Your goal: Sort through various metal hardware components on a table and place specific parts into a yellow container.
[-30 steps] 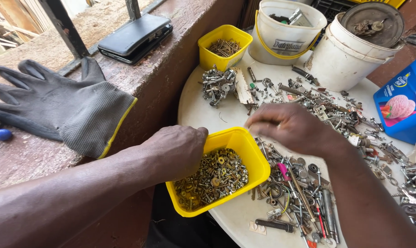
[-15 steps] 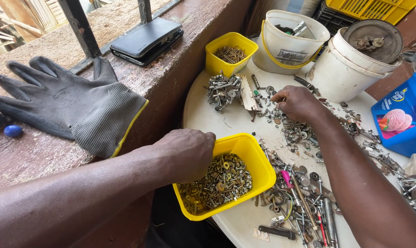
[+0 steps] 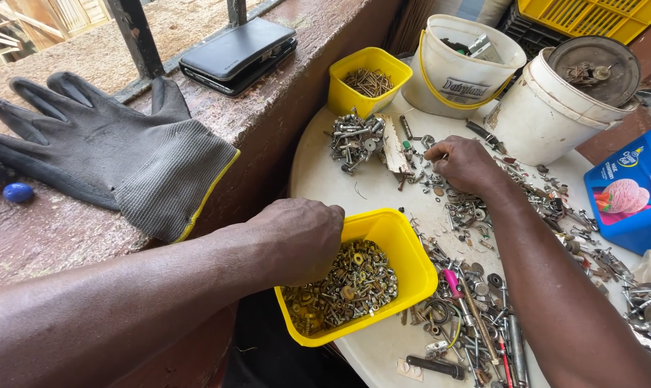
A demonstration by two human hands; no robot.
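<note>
Sorting partly done: yellow tub (image 3: pixel 404 248) at tabletop (image 3: pixel 325 165) edge already well stocked with nuts and washers, left hand (image 3: pixel 304 237) clamped on rim; right hand (image 3: pixel 462 164) pinching into loose hardware (image 3: pixel 483 287), catch hidden, big pile unsorted

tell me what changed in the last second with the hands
The right hand reached away from the near yellow tub, out across the table to the scattered hardware beside the bolt pile. The left hand stayed gripping the tub's rim; the grey glove stayed put.

Two yellow tubs (image 3: pixel 404 248) (image 3: pixel 368 65); two white buckets (image 3: pixel 454 79) (image 3: pixel 541 118); one glove (image 3: pixel 117 154)
</note>
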